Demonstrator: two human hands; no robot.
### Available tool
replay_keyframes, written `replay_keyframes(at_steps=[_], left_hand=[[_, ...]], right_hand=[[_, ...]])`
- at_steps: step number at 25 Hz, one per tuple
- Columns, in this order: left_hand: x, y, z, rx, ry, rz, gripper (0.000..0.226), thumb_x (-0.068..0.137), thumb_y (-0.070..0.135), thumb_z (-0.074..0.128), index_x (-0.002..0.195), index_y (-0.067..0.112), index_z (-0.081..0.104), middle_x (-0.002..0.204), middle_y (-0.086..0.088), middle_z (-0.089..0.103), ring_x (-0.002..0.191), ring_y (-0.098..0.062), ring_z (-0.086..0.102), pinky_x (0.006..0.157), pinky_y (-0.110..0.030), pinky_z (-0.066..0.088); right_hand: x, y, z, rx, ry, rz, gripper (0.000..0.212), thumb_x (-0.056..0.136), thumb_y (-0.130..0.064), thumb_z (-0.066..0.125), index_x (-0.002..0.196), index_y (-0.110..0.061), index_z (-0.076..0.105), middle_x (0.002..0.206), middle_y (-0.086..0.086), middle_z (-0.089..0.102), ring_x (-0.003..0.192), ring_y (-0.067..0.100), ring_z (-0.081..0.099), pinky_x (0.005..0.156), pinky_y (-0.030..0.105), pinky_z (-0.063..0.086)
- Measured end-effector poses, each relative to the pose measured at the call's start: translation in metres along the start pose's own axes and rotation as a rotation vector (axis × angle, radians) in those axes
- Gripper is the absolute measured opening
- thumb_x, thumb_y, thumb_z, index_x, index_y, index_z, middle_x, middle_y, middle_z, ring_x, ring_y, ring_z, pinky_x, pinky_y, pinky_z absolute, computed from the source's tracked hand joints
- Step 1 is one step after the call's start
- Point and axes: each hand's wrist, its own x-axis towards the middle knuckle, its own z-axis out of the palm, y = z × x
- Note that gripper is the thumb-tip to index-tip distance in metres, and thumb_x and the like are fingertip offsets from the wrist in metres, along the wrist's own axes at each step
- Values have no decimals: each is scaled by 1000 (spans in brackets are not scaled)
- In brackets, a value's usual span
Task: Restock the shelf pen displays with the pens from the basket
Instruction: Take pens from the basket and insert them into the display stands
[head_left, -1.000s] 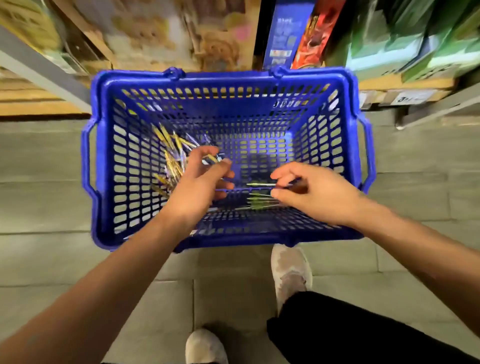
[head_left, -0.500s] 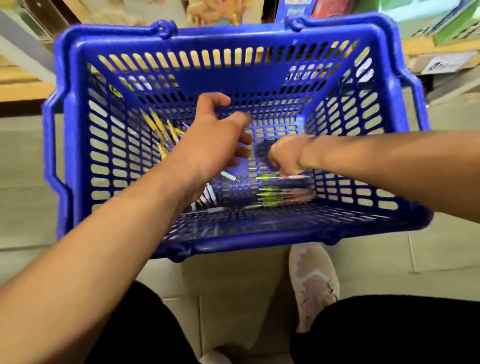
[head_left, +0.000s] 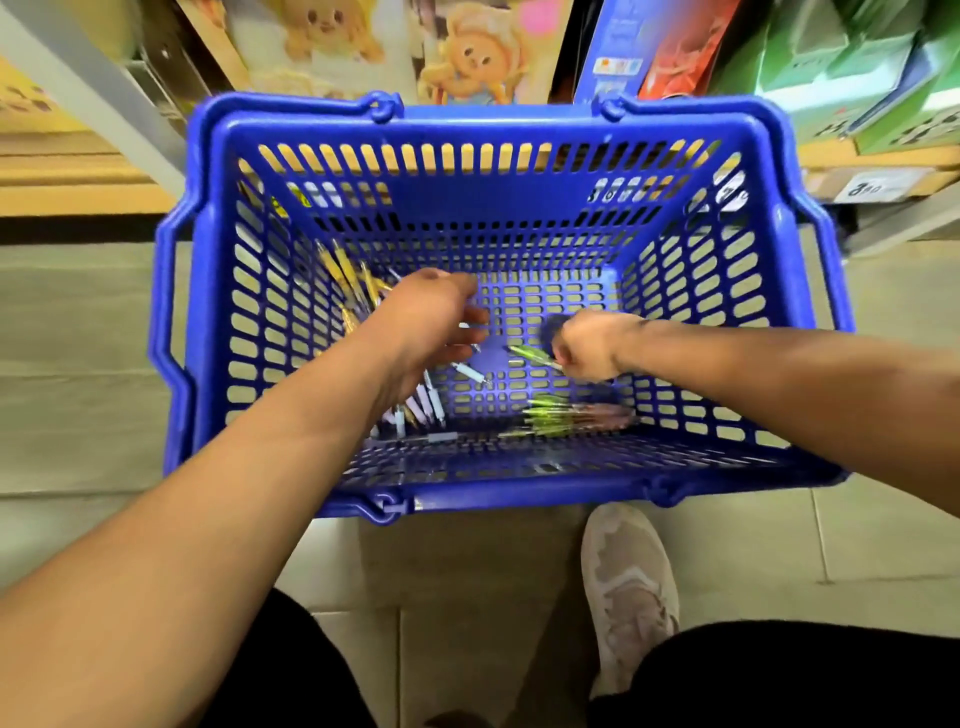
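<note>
A blue plastic basket (head_left: 488, 130) stands on the tiled floor before me. Inside it lie yellow pens (head_left: 345, 270) at the left, pale lilac pens (head_left: 428, 402) near the front and green pens (head_left: 558, 418) at the front right. My left hand (head_left: 428, 322) reaches into the basket above the lilac and yellow pens, its fingers loosely curled and blurred. My right hand (head_left: 587, 345) grips one green pen (head_left: 530, 354) low over the basket floor.
Shelves with toy boxes (head_left: 467, 52) and green boxes (head_left: 841, 67) rise behind the basket. A price tag (head_left: 872, 187) hangs on the shelf edge at the right. My shoe (head_left: 626, 587) stands just before the basket on the tiled floor (head_left: 78, 364).
My right hand has lifted a green pen off the green pile and moved it up a little. My left hand has sunk deeper into the basket.
</note>
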Motion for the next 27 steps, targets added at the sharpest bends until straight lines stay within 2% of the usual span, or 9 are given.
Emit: replay_keyframes(at_steps=[2,5,8,10,13,16,18,21,27], left_hand=[[8,-2,0,10,41,-22,23,105,25,50,114,6,59,99,-10,60,81,-24,58,64,-30,51],[18,-4,7,45,74,-19,17,102,19,52,99,6,63,90,-10,57,67,-21,53,53,-24,49],[27,-4,10,115,99,55,24,104,12,49,115,-6,59,93,-20,63,63,-29,60,62,-39,54],[28,-2,10,168,145,110,25,107,15,45,118,-4,57,98,-17,68,57,-24,62,53,-31,53],[28,2,10,107,143,146,17,109,15,41,113,8,55,94,-6,73,77,-25,66,67,-31,55],[26,5,12,20,81,116,14,107,15,41,101,9,54,63,0,56,58,-20,54,66,-39,48],[24,5,13,13,58,99,15,103,15,43,96,10,56,49,5,41,45,-15,38,54,-31,37],[21,9,14,17,19,83,18,104,18,44,93,11,57,43,10,34,39,-11,31,43,-24,32],[22,9,12,12,-2,59,21,105,18,41,95,10,57,44,9,33,42,-11,30,44,-25,32]], right_hand=[[5,-4,-20,314,100,-50,9,93,-26,64,96,-24,72,85,-9,74,89,15,71,80,26,56],[6,-24,-42,999,110,-226,8,90,-17,71,90,-25,73,82,-5,78,79,9,75,72,21,58],[5,-43,-43,1286,51,-412,11,89,-11,73,93,-21,74,94,6,79,89,18,76,76,22,59],[5,-40,-42,1352,-9,-407,13,88,-12,76,99,-18,74,97,8,78,92,20,76,79,25,59],[9,-21,-30,647,78,-218,16,89,-31,76,103,-23,75,90,-11,76,88,10,73,83,23,54],[8,-13,4,66,-43,-59,14,95,-23,66,103,-15,74,98,0,72,88,17,67,77,24,52],[2,-16,26,-110,-116,-6,10,96,-11,61,97,-7,70,88,6,67,65,18,59,58,30,53],[-2,-19,40,-282,-118,-27,21,91,5,58,104,-10,63,73,3,52,54,16,48,38,30,35],[6,-12,40,-210,-66,-121,23,100,-34,53,100,-13,62,88,4,61,72,22,63,55,31,50]])
